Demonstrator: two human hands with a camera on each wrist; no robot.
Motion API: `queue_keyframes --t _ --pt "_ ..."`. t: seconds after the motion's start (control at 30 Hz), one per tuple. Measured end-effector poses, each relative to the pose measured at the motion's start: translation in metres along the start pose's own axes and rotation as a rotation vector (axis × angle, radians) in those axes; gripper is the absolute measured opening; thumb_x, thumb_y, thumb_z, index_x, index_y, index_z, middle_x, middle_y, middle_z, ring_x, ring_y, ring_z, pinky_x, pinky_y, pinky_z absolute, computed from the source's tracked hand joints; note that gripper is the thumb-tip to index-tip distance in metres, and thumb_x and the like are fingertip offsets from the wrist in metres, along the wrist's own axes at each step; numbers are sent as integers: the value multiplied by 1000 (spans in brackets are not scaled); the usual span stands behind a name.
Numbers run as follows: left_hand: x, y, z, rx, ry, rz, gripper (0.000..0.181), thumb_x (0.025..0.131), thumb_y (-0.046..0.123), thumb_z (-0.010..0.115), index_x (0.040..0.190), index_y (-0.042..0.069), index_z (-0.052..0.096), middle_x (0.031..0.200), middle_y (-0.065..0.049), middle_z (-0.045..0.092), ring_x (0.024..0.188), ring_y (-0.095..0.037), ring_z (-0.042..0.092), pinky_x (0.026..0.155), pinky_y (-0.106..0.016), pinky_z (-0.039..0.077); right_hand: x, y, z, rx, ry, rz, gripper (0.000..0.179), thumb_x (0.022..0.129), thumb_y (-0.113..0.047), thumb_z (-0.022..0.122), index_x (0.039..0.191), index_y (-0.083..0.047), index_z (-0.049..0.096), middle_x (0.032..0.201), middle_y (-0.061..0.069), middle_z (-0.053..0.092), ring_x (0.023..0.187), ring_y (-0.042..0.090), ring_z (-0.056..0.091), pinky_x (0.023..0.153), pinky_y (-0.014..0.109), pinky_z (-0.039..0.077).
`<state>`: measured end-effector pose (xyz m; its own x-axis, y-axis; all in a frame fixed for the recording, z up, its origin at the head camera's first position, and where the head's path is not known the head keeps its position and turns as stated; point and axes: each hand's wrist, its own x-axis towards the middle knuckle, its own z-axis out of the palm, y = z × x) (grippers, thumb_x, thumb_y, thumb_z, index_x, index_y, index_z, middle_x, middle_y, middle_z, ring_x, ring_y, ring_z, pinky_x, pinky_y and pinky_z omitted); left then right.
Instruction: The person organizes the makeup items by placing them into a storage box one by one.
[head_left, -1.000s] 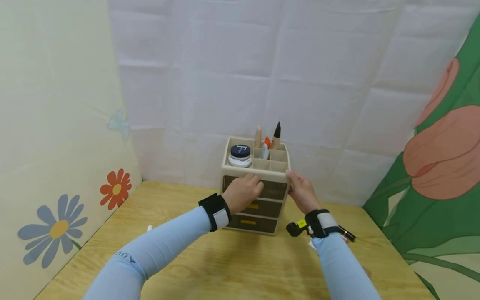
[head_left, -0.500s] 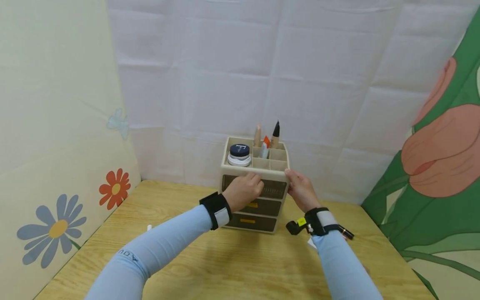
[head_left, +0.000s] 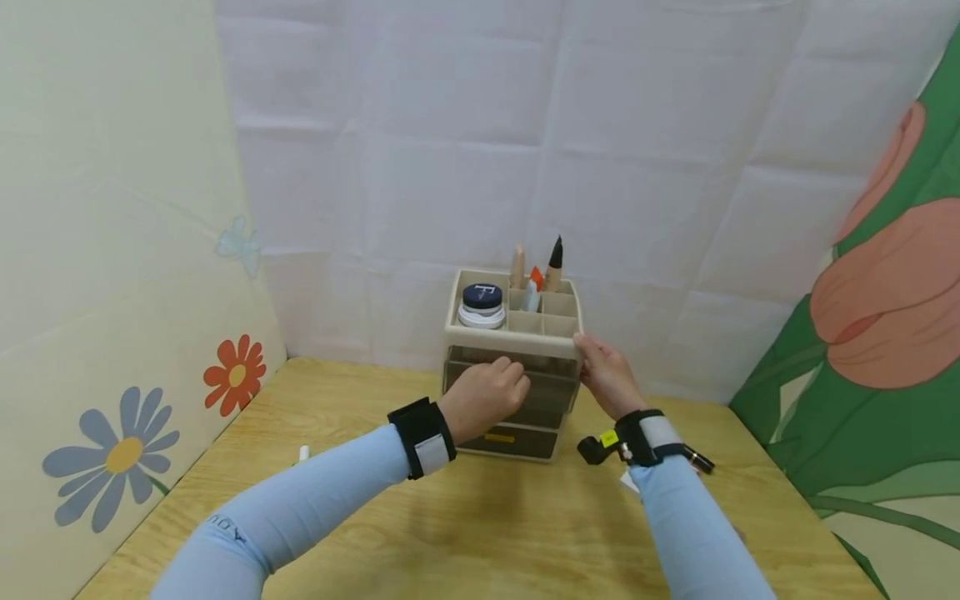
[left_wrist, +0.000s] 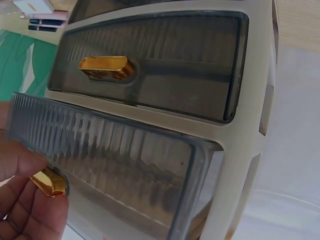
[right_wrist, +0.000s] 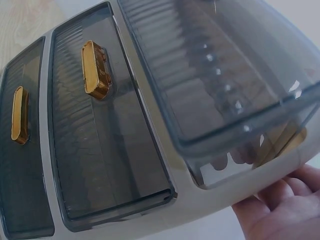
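Observation:
A cream makeup organizer [head_left: 510, 338] with smoky see-through drawers stands on the wooden table. My left hand [head_left: 487, 398] pinches the gold handle [left_wrist: 50, 181] of the top drawer [left_wrist: 125, 160], whose front stands out from the frame. My right hand [head_left: 609, 379] grips the organizer's right side, thumb at the upper front corner and fingers along the side. On top, a dark-lidded jar [head_left: 482, 295] sits over a white round case [head_left: 482, 317] in the large compartment. Upright in the small ones are a black-tipped pen [head_left: 554, 265], a beige stick [head_left: 518, 267] and an orange-ended tube [head_left: 532, 293].
Both lower drawers are closed, the middle one showing a gold handle [left_wrist: 106, 67]. A small white-ended item [head_left: 303, 452] lies left, partly behind the left sleeve. Beyond the right wrist are a black tube [head_left: 699, 458] and a white piece [head_left: 632, 481]. A white cloth [head_left: 405, 208] hangs behind.
The top drawer, closed in the earlier frames, has slid out toward me, with my left hand drawing back slightly on its handle. My right hand keeps its hold on the organizer's side.

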<state>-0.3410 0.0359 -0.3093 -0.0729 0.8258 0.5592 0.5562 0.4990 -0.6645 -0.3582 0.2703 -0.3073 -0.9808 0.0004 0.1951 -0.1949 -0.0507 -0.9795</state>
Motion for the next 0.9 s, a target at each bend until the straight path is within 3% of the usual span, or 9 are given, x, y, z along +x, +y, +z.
queue_keyframes --t 0.07,0.2,0.3,0.47,0.67,0.9 --pt "-1 1 -4 -7 -6 7 6 90 6 66 88 8 71 79 -1 61 66 -11 53 53 -16 45 1 -1 0 4 0 7 54 103 -37 47 134 6 43 106 -1 57 99 11 54 91 26 46" --pt "-3 2 -12 -13 -23 25 6 91 9 67 92 9 73 82 -2 62 68 -11 55 56 -16 47 1 -4 -1 -16 -29 30 63 103 -40 44 143 6 35 125 10 53 107 11 53 105 38 38" --pt "-5 4 -16 -2 -18 37 6 91 9 67 91 9 73 82 -1 62 69 -10 56 57 -16 48 1 -6 -2 -36 -48 38 65 103 -42 44 144 7 33 128 11 51 107 8 53 104 35 39" --pt "-10 9 -22 10 8 48 6 91 8 66 89 10 72 82 -1 62 69 -10 56 57 -17 49 3 -6 -5 -59 -44 55 64 103 -41 45 142 9 35 122 8 56 103 6 56 89 22 47" --pt "-14 16 -33 19 30 65 10 92 5 63 89 8 72 83 -1 62 70 -11 56 57 -18 48 5 -10 -4 -86 -43 100 68 103 -42 42 148 7 27 148 22 36 126 20 46 105 32 39" --pt "-18 26 -45 37 66 87 13 93 5 61 88 9 72 83 -2 62 70 -11 55 57 -17 48 6 -11 -5 -105 -63 75 67 104 -39 42 148 9 27 150 24 33 132 25 39 108 37 33"
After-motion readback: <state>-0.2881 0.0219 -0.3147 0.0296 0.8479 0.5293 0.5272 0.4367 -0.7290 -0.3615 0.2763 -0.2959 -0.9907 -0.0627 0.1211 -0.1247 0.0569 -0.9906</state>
